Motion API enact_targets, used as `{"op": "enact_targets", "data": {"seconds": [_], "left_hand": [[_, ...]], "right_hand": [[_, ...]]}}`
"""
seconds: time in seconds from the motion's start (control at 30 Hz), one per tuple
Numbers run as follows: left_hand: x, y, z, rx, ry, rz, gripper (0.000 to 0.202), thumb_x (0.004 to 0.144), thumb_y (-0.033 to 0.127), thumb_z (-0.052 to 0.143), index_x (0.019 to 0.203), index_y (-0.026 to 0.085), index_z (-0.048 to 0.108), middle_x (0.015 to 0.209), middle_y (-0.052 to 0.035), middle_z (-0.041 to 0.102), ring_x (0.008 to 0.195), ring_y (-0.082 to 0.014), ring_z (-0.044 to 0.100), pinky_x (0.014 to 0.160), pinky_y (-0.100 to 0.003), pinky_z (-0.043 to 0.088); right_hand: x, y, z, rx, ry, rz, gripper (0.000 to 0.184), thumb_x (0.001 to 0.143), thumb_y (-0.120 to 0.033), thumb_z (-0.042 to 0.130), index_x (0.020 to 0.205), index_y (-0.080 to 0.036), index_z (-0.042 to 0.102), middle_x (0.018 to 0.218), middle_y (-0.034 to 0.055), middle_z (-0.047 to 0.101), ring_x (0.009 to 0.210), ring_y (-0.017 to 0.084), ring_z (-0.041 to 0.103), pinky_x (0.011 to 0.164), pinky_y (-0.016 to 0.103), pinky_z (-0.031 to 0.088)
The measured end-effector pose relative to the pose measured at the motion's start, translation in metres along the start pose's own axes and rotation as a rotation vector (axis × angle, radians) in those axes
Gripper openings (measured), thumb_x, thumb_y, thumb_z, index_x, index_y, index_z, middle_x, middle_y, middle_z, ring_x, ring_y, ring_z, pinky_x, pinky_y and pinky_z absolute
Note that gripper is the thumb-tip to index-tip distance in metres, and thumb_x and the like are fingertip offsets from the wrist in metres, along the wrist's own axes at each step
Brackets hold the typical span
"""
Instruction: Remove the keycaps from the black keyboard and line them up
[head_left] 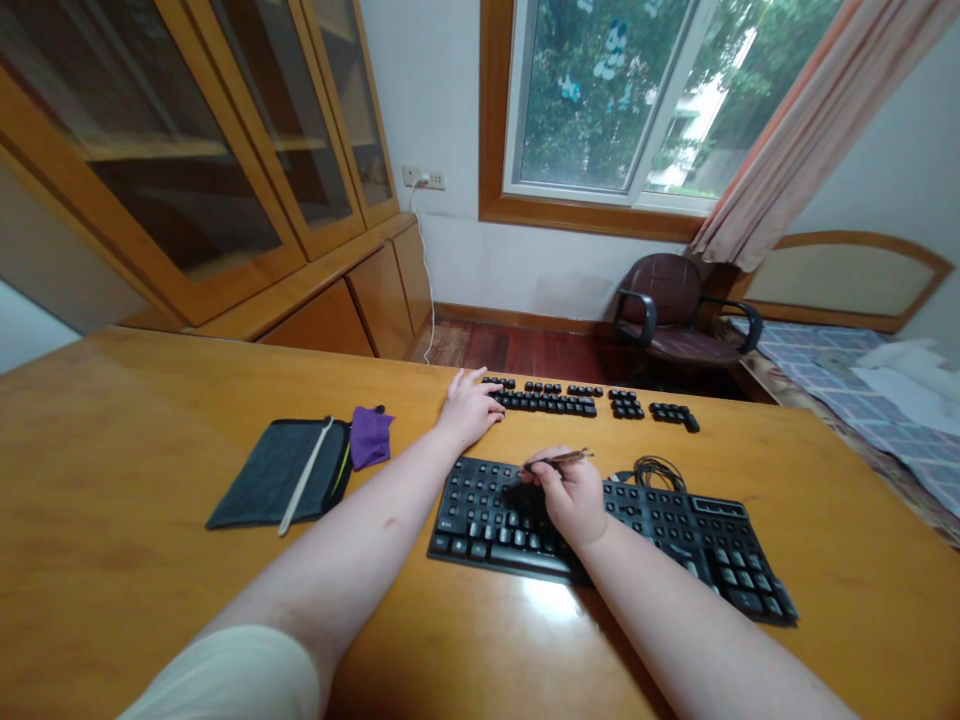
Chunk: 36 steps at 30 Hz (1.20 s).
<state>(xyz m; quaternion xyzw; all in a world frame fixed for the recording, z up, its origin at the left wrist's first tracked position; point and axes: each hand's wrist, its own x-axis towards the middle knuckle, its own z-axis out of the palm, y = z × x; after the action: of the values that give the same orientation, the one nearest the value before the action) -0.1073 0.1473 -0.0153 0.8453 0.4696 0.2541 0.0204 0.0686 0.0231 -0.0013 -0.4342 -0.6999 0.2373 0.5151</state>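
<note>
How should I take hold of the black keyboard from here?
Probably by its two short ends, coming in low from left and right: the keyboard is long, thin and flat on the desk. The right forearm crosses its middle and a coiled cable lies at its far edge, so those look like poorer places.

Glossy wood desk (pixel 150 430), smooth plastic kybd (pixel 664 518) & keycaps (pixel 547 403), matt fabric pouch (pixel 271 472), wood cab. (pixel 375 290) w/ glass panes (pixel 150 110)

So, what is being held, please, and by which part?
The right hand grips a slender tool by its lower part; cannot tell for the left hand.
</note>
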Motion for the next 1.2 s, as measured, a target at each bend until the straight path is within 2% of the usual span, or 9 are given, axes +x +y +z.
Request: {"op": "enact_targets", "data": {"seconds": [0.27, 0.57, 0.73, 0.83, 0.97, 1.03, 1.1, 1.2], "left_hand": [[0.0, -0.001, 0.0, 0.005, 0.014, -0.066, 0.006, 0.07, 0.027, 0.067, 0.073, 0.03, 0.072, 0.11, 0.0022, 0.065, 0.126, -0.0263, 0.036, 0.108, -0.051, 0.015], [0.0, -0.003, 0.002, -0.029, 0.044, -0.074, 0.005, 0.067, 0.025, 0.069, 0.071, 0.029, 0.071, 0.107, -0.0001, 0.066, 0.124, -0.0268, 0.038, 0.108, -0.051, 0.015], [-0.001, -0.001, 0.002, -0.031, 0.053, -0.066, 0.006, 0.069, 0.026, 0.068, 0.074, 0.026, 0.07, 0.106, -0.0011, 0.066, 0.122, -0.0271, 0.04, 0.109, -0.05, 0.016], [0.0, 0.005, -0.009, -0.024, 0.076, -0.068, 0.01, 0.072, 0.03, 0.065, 0.08, 0.025, 0.07, 0.109, -0.0016, 0.065, 0.122, -0.0262, 0.041, 0.109, -0.048, 0.019], [0.002, 0.026, -0.048, -0.022, 0.144, -0.102, 0.022, 0.083, 0.027, 0.048, 0.09, 0.021, 0.068, 0.111, -0.0035, 0.064, 0.119, -0.0231, 0.045, 0.108, -0.043, 0.023], [-0.004, 0.04, -0.069, -0.049, 0.035, -0.121, 0.029, 0.083, 0.02, 0.043, 0.101, 0.019, 0.066, 0.111, -0.0047, 0.064, 0.111, -0.0213, 0.052, 0.103, -0.038, 0.034], [-0.019, 0.053, -0.083, -0.07, -0.191, -0.1, 0.036, 0.08, 0.019, 0.044, 0.11, 0.018, 0.062, 0.115, -0.0053, 0.063, 0.11, -0.0222, 0.054, 0.1, -0.035, 0.037], [-0.055, 0.069, -0.083, -0.181, -0.44, 0.046, 0.06, 0.076, 0.038, 0.056, 0.131, 0.018, 0.043, 0.137, -0.0073, 0.045, 0.126, -0.0243, 0.04, 0.107, -0.036, 0.03]], "right_hand": [[0.0, 0.0, 0.0, -0.006, 0.007, -0.01, 0.022, 0.086, -0.028, 0.051, 0.069, -0.02, 0.063, 0.067, 0.0032, 0.067, 0.063, 0.016, 0.064, 0.063, 0.028, 0.05], [0.002, -0.003, -0.001, -0.035, 0.0, -0.03, 0.023, 0.086, -0.027, 0.05, 0.069, -0.02, 0.063, 0.065, 0.0026, 0.066, 0.063, 0.015, 0.063, 0.063, 0.027, 0.049], [0.002, -0.001, 0.001, -0.036, -0.008, 0.019, 0.023, 0.086, -0.029, 0.05, 0.068, -0.019, 0.062, 0.063, 0.0024, 0.064, 0.06, 0.015, 0.062, 0.061, 0.026, 0.049], [0.001, 0.004, 0.003, 0.007, -0.037, 0.091, 0.022, 0.086, -0.032, 0.05, 0.073, -0.019, 0.061, 0.059, 0.0012, 0.062, 0.054, 0.014, 0.06, 0.057, 0.025, 0.048], [0.002, 0.006, 0.005, 0.058, -0.127, 0.176, 0.02, 0.087, -0.033, 0.048, 0.081, -0.018, 0.059, 0.052, -0.002, 0.058, 0.046, 0.012, 0.056, 0.054, 0.025, 0.047], [0.004, 0.004, 0.004, 0.027, -0.195, 0.189, 0.019, 0.087, -0.034, 0.049, 0.08, -0.018, 0.058, 0.05, -0.0028, 0.057, 0.046, 0.012, 0.055, 0.054, 0.025, 0.046], [0.007, 0.001, 0.003, -0.034, -0.26, 0.181, 0.02, 0.087, -0.033, 0.05, 0.076, -0.019, 0.057, 0.05, -0.0028, 0.057, 0.049, 0.013, 0.055, 0.055, 0.024, 0.045], [0.011, -0.004, 0.002, -0.124, -0.326, 0.153, 0.023, 0.087, -0.033, 0.05, 0.069, -0.019, 0.056, 0.05, -0.0021, 0.058, 0.052, 0.013, 0.056, 0.057, 0.024, 0.044]]}}
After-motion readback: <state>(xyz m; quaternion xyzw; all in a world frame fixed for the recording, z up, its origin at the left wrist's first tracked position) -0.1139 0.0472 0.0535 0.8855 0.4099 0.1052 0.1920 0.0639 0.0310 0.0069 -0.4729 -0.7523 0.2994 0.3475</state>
